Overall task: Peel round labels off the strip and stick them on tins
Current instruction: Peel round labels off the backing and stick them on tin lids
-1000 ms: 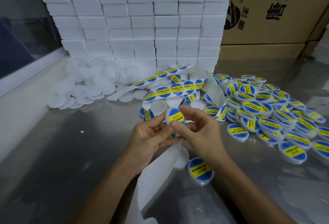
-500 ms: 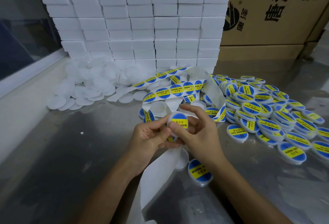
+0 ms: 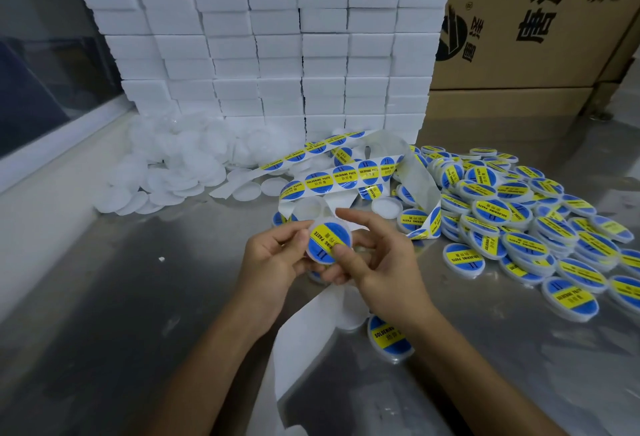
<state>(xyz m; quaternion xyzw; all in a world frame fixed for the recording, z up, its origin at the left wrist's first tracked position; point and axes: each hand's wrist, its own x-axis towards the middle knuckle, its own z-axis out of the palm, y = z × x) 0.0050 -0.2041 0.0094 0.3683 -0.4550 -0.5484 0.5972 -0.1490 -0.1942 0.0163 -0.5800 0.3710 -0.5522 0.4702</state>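
Already you've a big labelled pile (image 3: pixel 512 224) at the right; your left hand (image 3: pixel 273 259) grips a tin (image 3: pixel 329 240) mid-frame, your right thumb (image 3: pixel 346 257) pressing its label; strip (image 3: pixel 346 176) and bare tins (image 3: pixel 166 172) upper left remain

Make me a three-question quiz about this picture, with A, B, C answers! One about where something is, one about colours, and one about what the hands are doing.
1. Where is the big pile of labelled tins?
A. To the right of the hands
B. On top of the white boxes
C. Inside the cardboard box

2. What colours are the labels on the strip?
A. Red and green
B. Blue and yellow
C. Black and pink

3. What is the left hand doing?
A. Lying flat on the table
B. Holding a tin
C. Holding scissors

Answers: 1 A, the pile spreads over the table's right side. 2 B, each is blue with a yellow band. 3 B, it holds the labelled tin, which the right hand touches.
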